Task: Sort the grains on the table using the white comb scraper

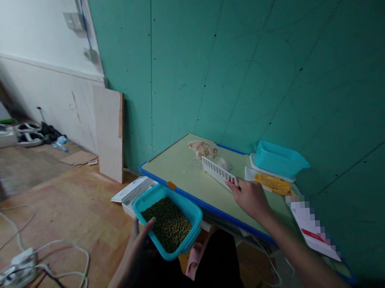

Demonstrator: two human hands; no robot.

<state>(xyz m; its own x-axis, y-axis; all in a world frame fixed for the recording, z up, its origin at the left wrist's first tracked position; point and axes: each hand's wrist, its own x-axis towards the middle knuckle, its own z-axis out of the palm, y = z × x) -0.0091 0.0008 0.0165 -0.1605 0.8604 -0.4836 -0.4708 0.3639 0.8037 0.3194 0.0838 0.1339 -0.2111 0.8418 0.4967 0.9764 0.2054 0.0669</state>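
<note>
My left hand [140, 236] grips the near-left side of a turquoise plastic tub [194, 210], its thumb over the rim. Dark green and yellowish beans [171, 219] fill the bottom of the tub, which hangs beside the table's front edge above my lap. In my right hand [250, 198] is a white slotted plastic strip [217, 170], gripped at its near end and standing on edge at the tabletop. Just beyond the strip lie a mixed pile of white grains and tan beans [203, 149] and a smaller white heap [224, 163].
The pale green table [167, 165] has a blue edge and stands against a green wall [181, 66]. Another turquoise tub [278, 158], an orange cloth-like item [273, 184] and a white sheet [315, 232] lie at right. A white box [135, 192], cables [60, 243] and a leaning board [108, 131] are at left.
</note>
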